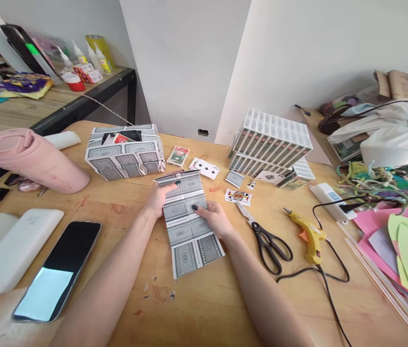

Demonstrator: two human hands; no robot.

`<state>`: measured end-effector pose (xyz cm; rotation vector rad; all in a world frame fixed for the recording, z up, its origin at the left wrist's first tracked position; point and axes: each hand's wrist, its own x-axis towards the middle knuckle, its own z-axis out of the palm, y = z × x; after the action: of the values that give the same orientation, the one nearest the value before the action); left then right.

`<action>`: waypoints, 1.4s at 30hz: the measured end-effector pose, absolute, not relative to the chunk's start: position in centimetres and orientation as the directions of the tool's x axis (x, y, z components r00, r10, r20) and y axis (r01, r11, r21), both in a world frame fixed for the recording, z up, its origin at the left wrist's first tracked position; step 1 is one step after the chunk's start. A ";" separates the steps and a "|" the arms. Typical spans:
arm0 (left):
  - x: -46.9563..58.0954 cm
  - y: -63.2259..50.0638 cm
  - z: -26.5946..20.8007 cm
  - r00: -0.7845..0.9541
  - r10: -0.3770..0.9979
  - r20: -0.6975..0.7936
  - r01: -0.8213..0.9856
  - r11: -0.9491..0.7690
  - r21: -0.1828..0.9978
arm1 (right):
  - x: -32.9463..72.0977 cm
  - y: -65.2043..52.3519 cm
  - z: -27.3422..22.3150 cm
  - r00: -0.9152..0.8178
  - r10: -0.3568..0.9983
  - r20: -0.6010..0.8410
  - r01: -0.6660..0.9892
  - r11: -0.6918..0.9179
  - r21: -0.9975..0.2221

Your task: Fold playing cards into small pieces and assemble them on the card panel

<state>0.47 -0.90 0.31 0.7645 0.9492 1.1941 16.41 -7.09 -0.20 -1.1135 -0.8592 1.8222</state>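
One card panel (pixel 185 231) sits clamped between thumb and fingers of each hand, the left hand (pixel 158 197) at its ten-o'clock edge, the right hand (pixel 218 218) at three. Counted around it on the surface (pixel 171 313): one card-covered box (pixel 128 161) toward eleven, one phone (pixel 59 270) toward eight, one pair of scissors (pixel 258 229) and one glue gun (pixel 311 238) toward three.

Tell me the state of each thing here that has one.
Card panel: held in left hand and right hand
Card-covered box: open on top
Scissors: lying down, blades look closed
Phone: lying face up
Power strip: black plug inserted
Glue gun: lying on its side
Pink tumbler: lidded
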 end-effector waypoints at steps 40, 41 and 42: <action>1.0 -1.4 -0.3 -0.016 0.956 -0.292 -0.383 0.264 0.885 | 17.4 -6.4 0.4 -0.284 0.910 -0.302 -0.272 -0.379 -0.885; 1.2 -1.6 -0.2 -0.079 0.967 -0.243 -0.333 0.205 0.920 | 17.4 -6.4 0.3 -0.275 0.922 -0.271 -0.242 -0.340 -0.909; 1.3 -1.7 -0.1 -0.119 0.972 -0.202 -0.292 0.160 0.943 | 17.4 -6.3 0.2 -0.270 0.932 -0.243 -0.211 -0.303 -0.929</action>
<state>1.34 -1.72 -0.08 0.7924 1.1808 1.2977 17.36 -6.33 0.18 -1.0884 -1.0396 1.7056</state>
